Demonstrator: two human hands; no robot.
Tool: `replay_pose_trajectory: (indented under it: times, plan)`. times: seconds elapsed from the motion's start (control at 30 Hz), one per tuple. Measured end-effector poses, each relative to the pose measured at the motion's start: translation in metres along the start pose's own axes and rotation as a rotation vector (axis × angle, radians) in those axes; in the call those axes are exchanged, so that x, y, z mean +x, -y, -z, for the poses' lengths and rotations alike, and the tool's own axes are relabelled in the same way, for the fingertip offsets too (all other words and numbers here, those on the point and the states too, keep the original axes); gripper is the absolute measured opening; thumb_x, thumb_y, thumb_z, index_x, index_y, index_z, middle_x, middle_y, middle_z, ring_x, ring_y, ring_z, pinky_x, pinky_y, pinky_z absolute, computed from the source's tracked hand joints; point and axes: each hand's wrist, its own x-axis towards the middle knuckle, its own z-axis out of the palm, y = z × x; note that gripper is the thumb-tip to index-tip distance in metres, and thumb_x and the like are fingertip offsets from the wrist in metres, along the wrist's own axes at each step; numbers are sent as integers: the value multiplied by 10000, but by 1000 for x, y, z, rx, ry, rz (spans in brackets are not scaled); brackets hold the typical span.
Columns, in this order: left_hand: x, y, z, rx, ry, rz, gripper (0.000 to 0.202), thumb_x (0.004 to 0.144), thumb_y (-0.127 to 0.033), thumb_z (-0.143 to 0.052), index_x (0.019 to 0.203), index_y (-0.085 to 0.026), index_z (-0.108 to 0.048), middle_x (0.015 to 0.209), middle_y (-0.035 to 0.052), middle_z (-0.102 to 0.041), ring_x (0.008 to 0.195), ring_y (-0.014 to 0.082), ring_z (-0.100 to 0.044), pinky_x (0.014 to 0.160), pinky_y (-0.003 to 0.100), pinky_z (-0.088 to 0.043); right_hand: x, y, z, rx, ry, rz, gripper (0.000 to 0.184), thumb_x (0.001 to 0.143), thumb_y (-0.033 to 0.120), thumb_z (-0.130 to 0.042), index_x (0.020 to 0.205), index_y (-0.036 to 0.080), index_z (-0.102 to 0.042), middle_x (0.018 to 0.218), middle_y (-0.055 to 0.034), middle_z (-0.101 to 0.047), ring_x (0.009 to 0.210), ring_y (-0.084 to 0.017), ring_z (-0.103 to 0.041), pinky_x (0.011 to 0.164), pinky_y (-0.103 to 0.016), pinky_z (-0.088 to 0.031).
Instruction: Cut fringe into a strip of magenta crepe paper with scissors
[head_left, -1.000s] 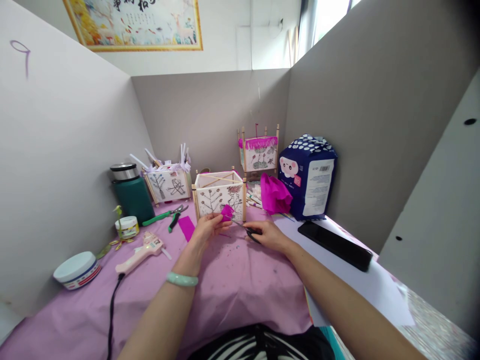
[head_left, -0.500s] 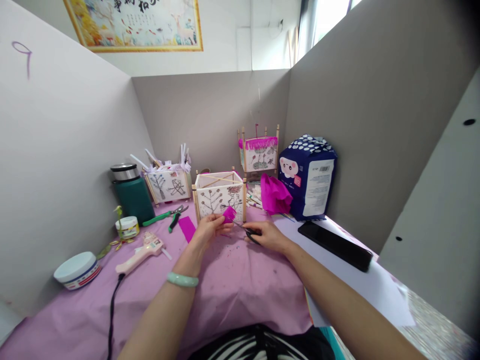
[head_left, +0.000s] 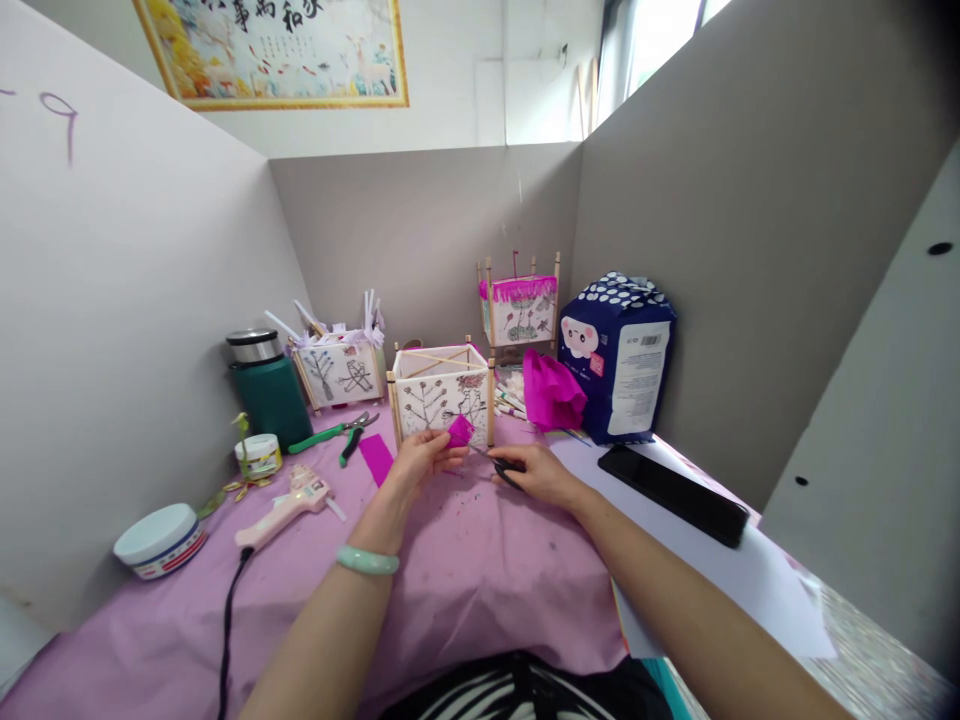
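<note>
Between the fingers of my left hand is a small magenta crepe paper piece, its far edge cut into a fringe. My right hand is closed around black-handled scissors, whose blades point left toward the paper. Whether the blades touch the paper is too small to tell. Just behind both hands stands a box lantern with wooden corner sticks and drawn plants on its white side. A flat magenta strip lies on the cloth left of my left hand.
On the left are a glue gun, green-handled pruners, a green thermos and a white tub. At the right stand crumpled magenta paper, a blue package and a black phone on white paper. Grey partitions enclose the table.
The whole view has shifted slightly, with things appearing a little lower and farther right. Both hands keep the same hold on the paper and the scissors.
</note>
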Motion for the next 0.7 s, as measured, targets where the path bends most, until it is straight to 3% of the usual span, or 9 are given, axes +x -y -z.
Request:
replay_pose_trajectory:
  times: [0.7]
  plan:
    - [2, 4, 4, -10, 29, -25, 67, 842, -59, -566, 797, -102, -542, 712, 126, -694, 683, 200, -714, 607, 261, -575, 0, -4, -2, -1, 2, 5, 359, 790, 333, -635, 1121, 206, -687, 893, -25, -719, 732, -154, -613, 649, -229, -443]
